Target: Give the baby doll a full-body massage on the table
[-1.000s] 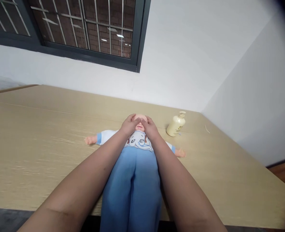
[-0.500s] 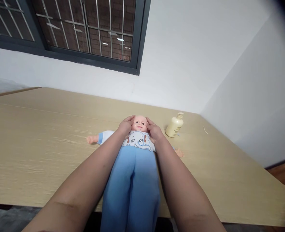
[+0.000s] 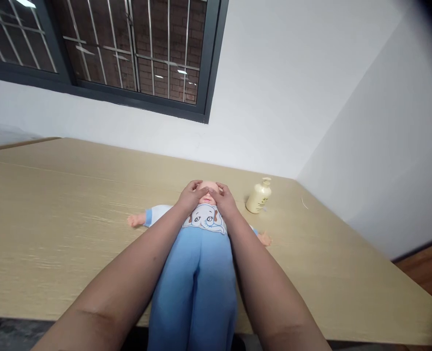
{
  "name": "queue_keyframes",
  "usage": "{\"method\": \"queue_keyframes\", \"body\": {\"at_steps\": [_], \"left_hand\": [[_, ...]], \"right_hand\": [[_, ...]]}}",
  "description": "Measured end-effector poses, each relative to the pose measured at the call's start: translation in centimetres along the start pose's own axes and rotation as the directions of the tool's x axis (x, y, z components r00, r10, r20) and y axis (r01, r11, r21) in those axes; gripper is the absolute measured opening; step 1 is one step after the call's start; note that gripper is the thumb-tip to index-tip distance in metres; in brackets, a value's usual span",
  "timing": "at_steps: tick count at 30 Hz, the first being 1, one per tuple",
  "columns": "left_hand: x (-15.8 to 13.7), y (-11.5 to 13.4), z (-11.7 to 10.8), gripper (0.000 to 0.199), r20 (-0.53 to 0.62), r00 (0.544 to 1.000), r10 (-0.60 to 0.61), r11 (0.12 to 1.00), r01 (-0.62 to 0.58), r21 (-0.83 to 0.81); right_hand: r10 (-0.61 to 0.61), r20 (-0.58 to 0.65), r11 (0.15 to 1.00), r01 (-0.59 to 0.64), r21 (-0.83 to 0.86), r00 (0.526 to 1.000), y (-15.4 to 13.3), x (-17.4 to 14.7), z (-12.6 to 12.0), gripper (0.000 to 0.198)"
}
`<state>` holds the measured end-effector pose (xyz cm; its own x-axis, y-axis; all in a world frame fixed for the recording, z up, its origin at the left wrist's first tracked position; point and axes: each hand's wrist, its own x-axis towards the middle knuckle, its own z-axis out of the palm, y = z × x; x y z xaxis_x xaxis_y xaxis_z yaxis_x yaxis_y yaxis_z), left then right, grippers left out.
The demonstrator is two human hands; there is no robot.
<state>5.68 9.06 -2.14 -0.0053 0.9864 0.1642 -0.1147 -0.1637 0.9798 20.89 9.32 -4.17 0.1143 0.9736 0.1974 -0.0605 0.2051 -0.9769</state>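
Note:
A baby doll [image 3: 197, 273] in blue trousers and a white top with an elephant face lies on its back on the table, arms spread out. My left hand [image 3: 191, 197] cups one side of its bald head, and my right hand [image 3: 224, 199] cups the other. Both thumbs lie across the face and cover the eyes; the mouth shows below them. Fingers curve around the sides of the head, their tips partly hidden. To the right of the doll's head stands a cream-coloured pump bottle [image 3: 259, 197], touched by neither hand.
The wooden table [image 3: 73, 195] runs up to a white wall with a barred window [image 3: 128, 53] above. A thin pale strip [image 3: 304, 203] lies to the right of the bottle. The table's front edge is near my forearms.
My thumbs have moved inward from the sides of the doll's face to over its eyes. The hands remain around the head, and the camera view has shifted slightly.

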Motion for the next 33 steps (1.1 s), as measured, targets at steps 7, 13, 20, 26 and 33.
{"method": "queue_keyframes", "body": {"at_steps": [7, 13, 20, 26, 33], "left_hand": [[0.6, -0.9, 0.0, 0.037, -0.006, 0.998, -0.068, 0.993, 0.067, -0.093], [0.4, -0.7, -0.1, 0.039, 0.004, 0.996, -0.094, 0.988, 0.094, -0.124], [-0.1, 0.1, -0.1, 0.051, 0.029, 0.999, -0.041, 0.999, 0.042, -0.009], [-0.3, 0.6, 0.0, 0.047, 0.000, 1.000, -0.024, 0.998, 0.024, 0.059], [0.6, -0.6, -0.1, 0.038, -0.001, 0.999, -0.049, 0.999, 0.049, 0.007]], "right_hand": [[0.141, 0.060, 0.948, -0.152, 0.280, 0.988, -0.4, -0.5, -0.3, 0.053], [0.190, 0.228, 0.880, -0.268, 0.392, 0.955, -1.1, -1.0, -1.1, 0.066], [0.044, 0.059, 0.992, -0.050, 0.113, 0.997, 0.1, -0.1, -0.5, 0.059], [-0.005, -0.013, 1.000, 0.005, -0.001, 1.000, 0.3, 0.2, -0.2, 0.051], [0.066, 0.070, 0.971, -0.080, 0.225, 0.995, 0.8, 0.4, -0.7, 0.050]]}}
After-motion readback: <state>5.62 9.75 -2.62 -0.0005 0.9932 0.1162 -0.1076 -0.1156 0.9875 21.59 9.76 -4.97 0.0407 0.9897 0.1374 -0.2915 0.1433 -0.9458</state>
